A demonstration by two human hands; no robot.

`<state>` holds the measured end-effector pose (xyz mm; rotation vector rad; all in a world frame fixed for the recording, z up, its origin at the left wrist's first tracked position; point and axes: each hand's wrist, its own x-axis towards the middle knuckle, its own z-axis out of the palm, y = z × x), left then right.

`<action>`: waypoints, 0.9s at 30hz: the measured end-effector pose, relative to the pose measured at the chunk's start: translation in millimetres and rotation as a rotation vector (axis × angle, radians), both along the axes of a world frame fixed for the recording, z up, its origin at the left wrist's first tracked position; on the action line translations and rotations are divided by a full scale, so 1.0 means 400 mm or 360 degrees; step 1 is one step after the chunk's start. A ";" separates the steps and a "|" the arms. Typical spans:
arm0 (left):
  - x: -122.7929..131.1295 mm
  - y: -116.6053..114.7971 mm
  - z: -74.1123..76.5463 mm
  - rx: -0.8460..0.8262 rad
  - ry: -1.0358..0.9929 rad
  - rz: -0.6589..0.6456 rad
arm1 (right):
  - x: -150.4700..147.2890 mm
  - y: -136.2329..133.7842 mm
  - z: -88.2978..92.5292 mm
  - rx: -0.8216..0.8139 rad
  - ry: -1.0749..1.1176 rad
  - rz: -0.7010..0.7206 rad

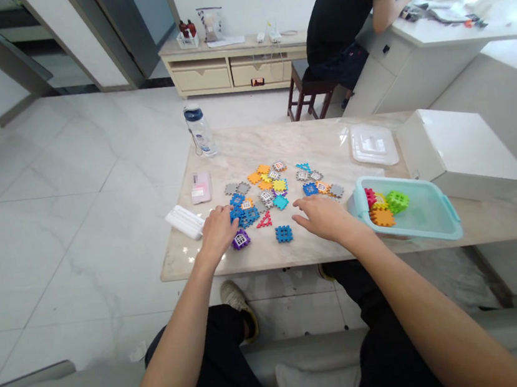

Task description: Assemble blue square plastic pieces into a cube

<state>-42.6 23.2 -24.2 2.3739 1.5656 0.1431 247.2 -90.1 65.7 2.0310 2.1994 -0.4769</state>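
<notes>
My left hand (218,231) is at the left edge of a spread of plastic interlocking tiles, its fingertips beside or on the blue tiles (248,217); no tile shows in its grasp. A purple tile with a white window grid (240,239) lies just right of that hand. Fingers apart and holding nothing, my right hand (320,216) hovers over the table to the right. Between the hands are a blue square tile (284,234), a red triangular tile (264,220) and a teal tile (281,202). Yellow, orange and grey tiles (265,180) lie behind them.
At the right, a teal bin (433,236) holds several tiles beside a white box (470,149) and a clear lid (374,145). A water bottle (201,131), a pink item (200,188) and a white case (185,222) stand left. Someone sits beyond the table (228,144).
</notes>
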 end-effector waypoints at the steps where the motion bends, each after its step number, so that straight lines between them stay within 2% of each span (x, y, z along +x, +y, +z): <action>1: 0.000 0.007 -0.004 -0.0022 0.0021 -0.0053 | -0.001 -0.005 0.005 -0.0011 0.0002 -0.0002; 5: 0.011 0.029 -0.017 -0.0082 0.0004 -0.0191 | 0.002 -0.024 0.022 -0.0055 0.0022 -0.0008; 9: 0.055 0.036 -0.022 -0.0111 -0.0034 -0.0245 | 0.019 -0.035 0.025 0.0020 0.0093 -0.0029; 13: 0.098 0.038 -0.022 -0.0116 0.0061 -0.0225 | 0.044 -0.039 0.025 0.0087 0.0039 -0.0123; 18: 0.119 0.038 -0.020 -0.0075 0.0214 -0.0260 | 0.066 -0.045 0.032 0.0071 0.0017 -0.0196; 23: 0.125 0.029 -0.016 -0.0016 0.0255 -0.0250 | 0.063 -0.042 0.035 0.0059 -0.0022 -0.0150; 27: 0.130 0.015 -0.012 0.0028 0.0187 -0.0164 | 0.040 -0.028 0.015 0.0040 -0.0027 -0.0037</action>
